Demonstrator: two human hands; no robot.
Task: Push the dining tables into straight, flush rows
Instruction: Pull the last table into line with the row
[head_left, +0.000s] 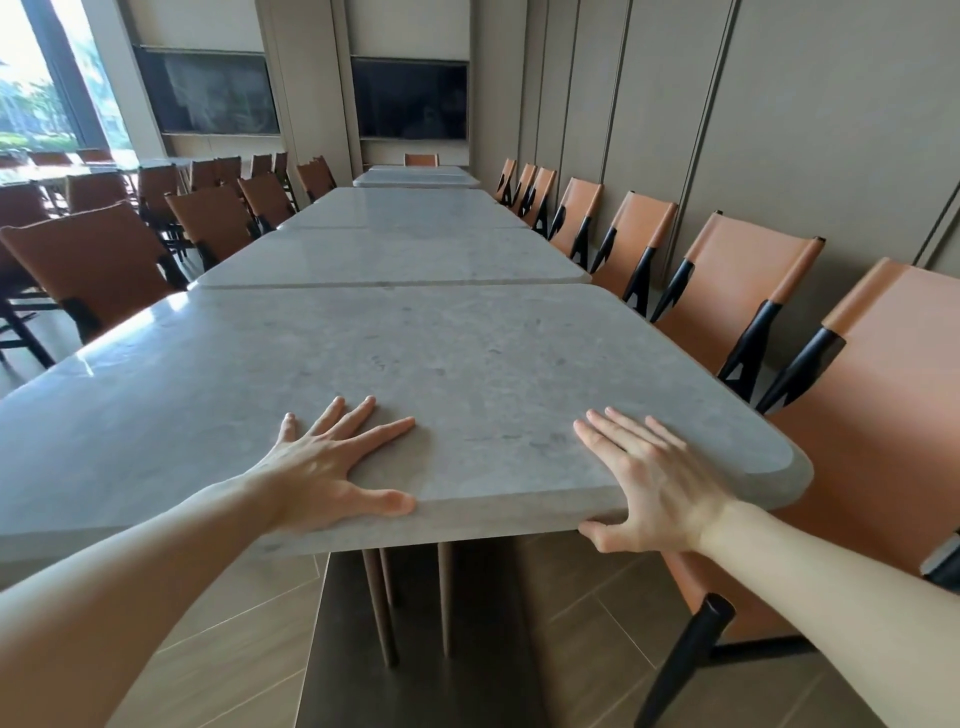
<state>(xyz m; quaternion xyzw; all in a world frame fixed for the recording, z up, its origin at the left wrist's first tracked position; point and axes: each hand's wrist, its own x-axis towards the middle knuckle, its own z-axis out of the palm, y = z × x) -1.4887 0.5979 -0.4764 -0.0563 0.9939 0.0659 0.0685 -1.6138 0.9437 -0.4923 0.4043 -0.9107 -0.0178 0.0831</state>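
Grey nearest table (415, 364) runs lengthwise away, both hands flat.

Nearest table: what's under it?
Under the nearest table, thin brown legs stand on a dark base plate. The top hides the upper legs, and the right hand thumb hooks beneath its edge.

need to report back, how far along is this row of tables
Mostly done: the nearest table sits close against the second table, only a thin seam between. In hand: left hand and right hand lie flat on its near edge. Left: the far tables stand apart.
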